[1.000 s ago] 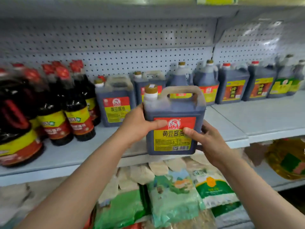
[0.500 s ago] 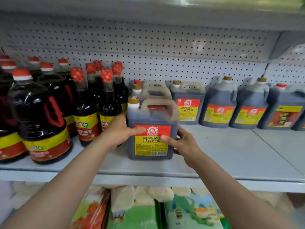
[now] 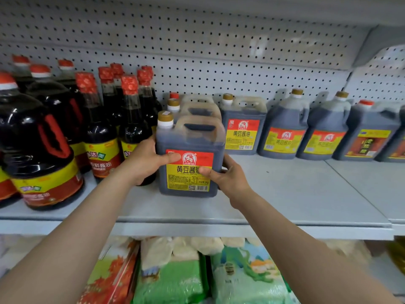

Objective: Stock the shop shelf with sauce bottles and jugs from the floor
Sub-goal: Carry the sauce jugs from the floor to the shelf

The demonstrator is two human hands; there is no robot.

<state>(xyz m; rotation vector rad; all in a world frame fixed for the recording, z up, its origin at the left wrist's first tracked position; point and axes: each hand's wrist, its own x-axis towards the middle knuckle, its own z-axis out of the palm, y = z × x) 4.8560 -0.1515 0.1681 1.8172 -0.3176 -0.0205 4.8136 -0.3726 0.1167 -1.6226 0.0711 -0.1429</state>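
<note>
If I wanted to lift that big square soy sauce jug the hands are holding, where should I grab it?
Probably by the arched handle moulded into the top of the soy sauce jug, reaching down from above. The jug stands upright on the shelf, so the handle's opening faces you. The left hand and right hand squeeze its flat sides instead, which takes two hands.

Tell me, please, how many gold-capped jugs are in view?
5: the held front jug; another jug directly behind it; a square jug to their right; two rounder jugs further right. More may hide behind.
</note>
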